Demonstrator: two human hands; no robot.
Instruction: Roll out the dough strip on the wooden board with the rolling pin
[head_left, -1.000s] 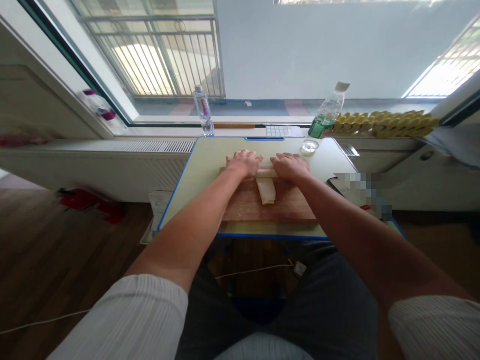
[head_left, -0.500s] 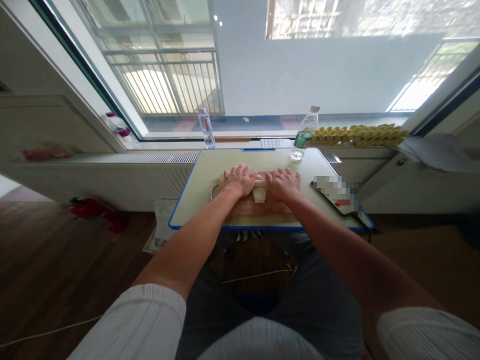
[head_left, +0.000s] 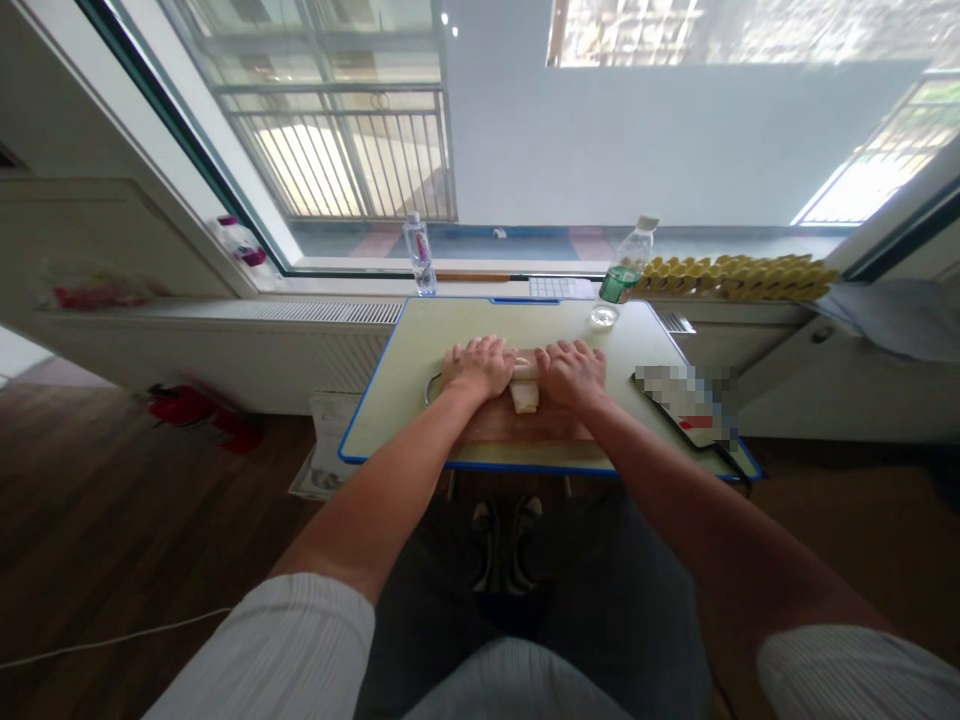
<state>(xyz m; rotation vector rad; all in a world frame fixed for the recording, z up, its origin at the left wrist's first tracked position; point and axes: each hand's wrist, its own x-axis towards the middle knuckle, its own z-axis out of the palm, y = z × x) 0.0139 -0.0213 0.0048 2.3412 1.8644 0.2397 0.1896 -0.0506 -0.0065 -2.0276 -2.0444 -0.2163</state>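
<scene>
A wooden rolling pin point(head_left: 526, 370) lies crosswise over a strip of pale dough point(head_left: 526, 397). My left hand point(head_left: 480, 368) presses on the pin's left part, and my right hand point(head_left: 571, 372) bears down on its right part. Both hands are palm down with the fingers bent forward over the pin, hiding most of it. Between them the flattened dough hangs out toward me on a reddish-brown wooden cutting board point(head_left: 525, 430). A thin loop point(head_left: 430, 388) shows at the board's left edge.
The small table point(head_left: 397, 400) has a blue rim. Near its back right corner stands a water bottle with a green label point(head_left: 618, 285). A dark-edged flat item point(head_left: 667, 400), partly blurred, lies at the right. Another bottle point(head_left: 420, 258) and a yellow folded item point(head_left: 739, 275) are by the window.
My head view has shifted slightly, and my shoes now show below the table. Both hands stay on the rolling pin, with little visible movement over the dough.
</scene>
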